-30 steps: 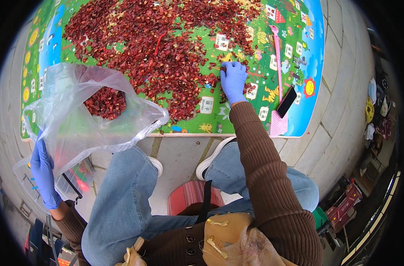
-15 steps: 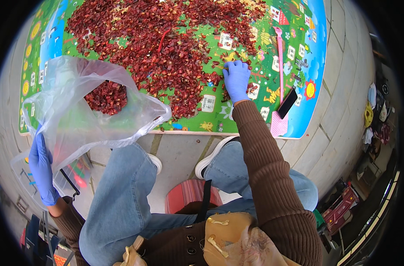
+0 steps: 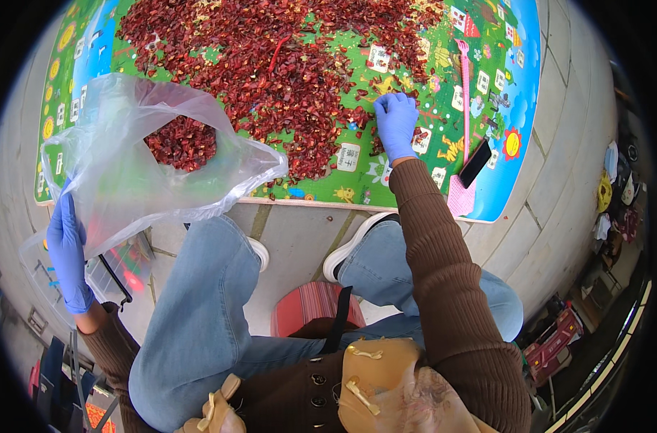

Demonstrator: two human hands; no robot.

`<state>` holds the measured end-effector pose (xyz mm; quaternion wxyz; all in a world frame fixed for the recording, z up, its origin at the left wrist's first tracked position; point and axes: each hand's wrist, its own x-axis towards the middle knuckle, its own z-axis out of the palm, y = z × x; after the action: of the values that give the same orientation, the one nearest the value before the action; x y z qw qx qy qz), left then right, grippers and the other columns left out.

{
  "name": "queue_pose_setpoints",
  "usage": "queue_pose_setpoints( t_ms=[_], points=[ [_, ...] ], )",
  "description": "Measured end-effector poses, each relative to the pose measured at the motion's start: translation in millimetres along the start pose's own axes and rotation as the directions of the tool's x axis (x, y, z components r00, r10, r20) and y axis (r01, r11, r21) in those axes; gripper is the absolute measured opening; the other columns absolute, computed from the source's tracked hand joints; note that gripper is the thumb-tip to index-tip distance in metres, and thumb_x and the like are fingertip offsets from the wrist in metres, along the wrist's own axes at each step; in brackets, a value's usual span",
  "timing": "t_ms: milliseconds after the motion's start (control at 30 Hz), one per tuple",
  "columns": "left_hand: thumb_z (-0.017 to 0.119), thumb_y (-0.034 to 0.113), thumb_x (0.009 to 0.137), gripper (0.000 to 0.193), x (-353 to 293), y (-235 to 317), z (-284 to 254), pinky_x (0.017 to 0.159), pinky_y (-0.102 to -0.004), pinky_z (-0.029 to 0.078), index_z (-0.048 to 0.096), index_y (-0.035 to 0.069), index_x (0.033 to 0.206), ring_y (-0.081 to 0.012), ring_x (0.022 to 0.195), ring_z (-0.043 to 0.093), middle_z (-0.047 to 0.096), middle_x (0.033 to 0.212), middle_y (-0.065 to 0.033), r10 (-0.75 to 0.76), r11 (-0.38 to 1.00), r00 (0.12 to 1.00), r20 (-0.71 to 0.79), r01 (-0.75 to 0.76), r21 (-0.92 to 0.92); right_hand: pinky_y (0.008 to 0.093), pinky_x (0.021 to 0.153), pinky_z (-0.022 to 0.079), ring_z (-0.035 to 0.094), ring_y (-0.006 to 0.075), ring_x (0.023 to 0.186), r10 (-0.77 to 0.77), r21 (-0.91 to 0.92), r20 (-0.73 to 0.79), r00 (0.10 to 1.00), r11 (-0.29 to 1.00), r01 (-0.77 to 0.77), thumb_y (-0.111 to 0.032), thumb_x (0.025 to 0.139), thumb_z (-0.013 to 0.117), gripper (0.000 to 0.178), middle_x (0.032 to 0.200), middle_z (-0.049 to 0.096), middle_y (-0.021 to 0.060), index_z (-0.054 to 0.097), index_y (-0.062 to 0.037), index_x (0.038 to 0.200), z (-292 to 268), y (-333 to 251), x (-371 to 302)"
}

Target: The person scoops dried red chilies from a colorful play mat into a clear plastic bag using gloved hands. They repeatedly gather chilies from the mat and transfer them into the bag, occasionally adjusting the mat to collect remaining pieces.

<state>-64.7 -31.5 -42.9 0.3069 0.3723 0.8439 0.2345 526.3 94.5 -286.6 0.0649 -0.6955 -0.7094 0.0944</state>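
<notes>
While a mat lies strewn with chili, a clear bag gapes at its near left

Where the mat's green shows through, the chili thins to a loose red scatter. It looks dry, so it should be light, brittle and apt to slide; cupped fingers under a small heap would likely serve better than a hard pinch, which may crush it. The bag, with more chili visible in its mouth, looks thin, limp and slippery; its rim seems the surest hold. A pink swatter lies along the mat's right side. The right hand, gloved, curls palm-down at the chili's near right edge; whether it grasps any, I cannot tell. The left hand, also gloved, pinches the bag's left edge. A black phone rests by the swatter's near end.
</notes>
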Motion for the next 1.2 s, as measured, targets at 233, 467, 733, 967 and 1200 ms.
queue_pose_setpoints(
  t_ms=[233,467,733,967,1200],
  points=[
    [0.059,0.034,0.104,0.039,24.1,-4.6,-8.5,0.053,-0.0196,0.029,0.069,0.004,0.125,-0.0019,0.06,0.037,0.052,0.074,0.0078,0.243,0.969,0.969,-0.05,-0.241,0.051,0.0425,0.079,0.047,0.058,0.0288,0.089,-0.114,0.361,0.216,0.97,0.932,0.029,-0.018,0.083,0.072,0.009,0.087,0.064,0.0065,0.069,-0.0107,0.086,-21.2,-67.9,-175.3],
    [0.061,0.046,0.099,0.049,36.8,23.9,-3.2,0.053,-0.0249,0.036,0.071,0.003,0.121,-0.007,0.056,0.044,0.052,0.066,0.0005,0.174,0.977,0.984,0.047,-0.178,0.118,0.049,0.077,0.053,0.067,0.0363,0.087,-0.29,0.202,0.729,0.62,0.957,0.21,-0.03,0.091,0.063,0.023,0.088,0.067,0.0159,0.07,-0.0076,0.089,-33.6,-106.7,-315.0],
    [0.05,0.051,0.101,0.053,34.1,69.9,-3.9,0.089,-0.0405,0.051,0.067,0.007,0.125,-0.0406,0.103,0.067,0.068,0.111,-0.0253,0.468,0.713,0.866,0.177,-0.488,0.503,0.0435,0.078,0.055,0.07,0.0329,0.088,0.063,0.411,0.521,0.851,0.855,-0.316,-0.02,0.098,0.053,0.027,0.096,0.071,0.0154,0.066,-0.0018,0.113,29.0,-68.9,-330.4],
    [0.047,0.055,0.1,0.058,18.8,83.0,-2.9,0.093,-0.0434,0.05,0.067,0.006,0.125,-0.043,0.105,0.066,0.068,0.114,-0.026,0.349,0.747,0.927,0.141,-0.365,0.555,0.0416,0.106,0.047,0.053,0.0353,0.128,0.283,0.559,0.829,0.483,-0.46,-0.69,-0.016,0.102,0.048,0.051,0.141,0.051,0.022,0.037,0.0071,0.146,42.8,-20.8,-291.8],
    [0.043,0.054,0.101,0.059,16.6,76.2,8.0,0.096,-0.0448,0.049,0.067,0.005,0.124,-0.044,0.109,0.063,0.067,0.116,-0.0255,0.4,0.672,0.903,0.155,-0.404,0.621,0.044,0.114,0.038,0.044,0.0335,0.136,0.342,0.5,0.847,0.407,-0.774,-0.389,-0.026,0.104,0.048,0.051,0.149,0.042,0.0221,0.039,0.0041,0.145,15.6,-31.0,-252.9]
  ],
)
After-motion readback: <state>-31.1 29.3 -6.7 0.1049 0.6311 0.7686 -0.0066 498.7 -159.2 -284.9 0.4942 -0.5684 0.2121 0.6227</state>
